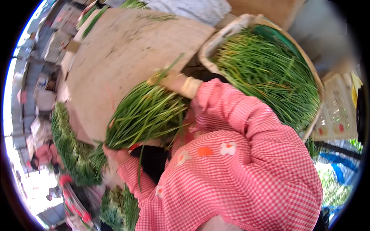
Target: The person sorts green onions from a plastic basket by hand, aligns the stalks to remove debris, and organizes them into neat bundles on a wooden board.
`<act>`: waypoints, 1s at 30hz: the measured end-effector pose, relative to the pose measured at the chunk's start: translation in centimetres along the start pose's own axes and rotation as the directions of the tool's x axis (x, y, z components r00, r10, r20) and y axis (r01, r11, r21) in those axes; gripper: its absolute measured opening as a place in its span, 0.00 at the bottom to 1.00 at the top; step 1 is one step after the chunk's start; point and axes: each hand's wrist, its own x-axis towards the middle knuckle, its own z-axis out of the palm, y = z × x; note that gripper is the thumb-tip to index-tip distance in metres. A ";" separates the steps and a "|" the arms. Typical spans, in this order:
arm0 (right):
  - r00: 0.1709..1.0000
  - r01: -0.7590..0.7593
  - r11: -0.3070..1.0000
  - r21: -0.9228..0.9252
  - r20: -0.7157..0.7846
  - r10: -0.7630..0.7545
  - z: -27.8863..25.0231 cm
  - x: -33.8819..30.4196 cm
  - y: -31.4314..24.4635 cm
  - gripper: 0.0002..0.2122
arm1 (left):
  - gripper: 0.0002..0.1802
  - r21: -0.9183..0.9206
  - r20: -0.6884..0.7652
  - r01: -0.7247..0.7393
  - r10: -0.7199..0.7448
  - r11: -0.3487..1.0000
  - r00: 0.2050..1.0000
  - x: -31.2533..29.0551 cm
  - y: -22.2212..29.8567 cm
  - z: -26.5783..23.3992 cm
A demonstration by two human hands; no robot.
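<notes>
A loose bunch of long green chives (144, 109) lies across my lap, over the near edge of a tan board (127, 50). Its pale ends are gripped by my right hand (172, 81), closed and slightly blurred, with a light band at the wrist. Around the leafy end at the lower left, my left hand (116, 153) is wrapped, its fingers partly hidden by the leaves. A few strands hang loose past my left sleeve. Both arms wear red-and-white checked sleeves.
A pale-rimmed tub (318, 86) heaped with chives stands at my right, beside a white plastic crate (333, 109). Piled bundles of chives (69, 146) lie at the left, more at lower left. White sacking (189, 9) lies beyond the board. A person (48, 156) is farther left.
</notes>
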 end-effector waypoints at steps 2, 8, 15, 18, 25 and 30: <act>0.997 -0.057 0.998 0.015 -0.055 0.057 -1.6 -0.2 0.6 0.25 | 0.22 -0.765 -0.104 0.343 -0.629 0.545 0.770 0.8 0.8 2.1; 0.919 0.393 0.370 -0.842 0.346 -0.190 -9.9 -4.6 -1.9 0.18 | 0.24 -0.332 0.551 0.649 -0.418 0.684 0.722 -3.5 5.6 6.6; 0.863 -0.068 0.908 -0.414 -0.481 -0.155 -19.2 -23.4 -5.9 0.16 | 0.24 -0.213 0.447 0.513 -0.384 0.831 0.808 -3.9 4.7 12.1; 0.317 -0.410 0.768 -0.492 -0.866 -0.386 -27.4 -39.0 1.2 0.11 | 0.24 -0.169 0.437 0.499 -0.389 0.850 0.811 -2.7 4.0 14.2; -0.121 -0.731 0.682 0.013 -0.986 -0.112 -27.4 -46.1 7.1 0.31 | 0.23 -0.130 0.398 0.451 -0.370 0.883 0.840 -1.7 4.7 17.2; -0.144 -0.590 0.785 -0.187 -0.933 -0.331 -27.3 -43.7 7.0 0.35 | 0.23 -0.133 0.361 0.427 -0.358 0.894 0.861 -1.0 5.0 18.9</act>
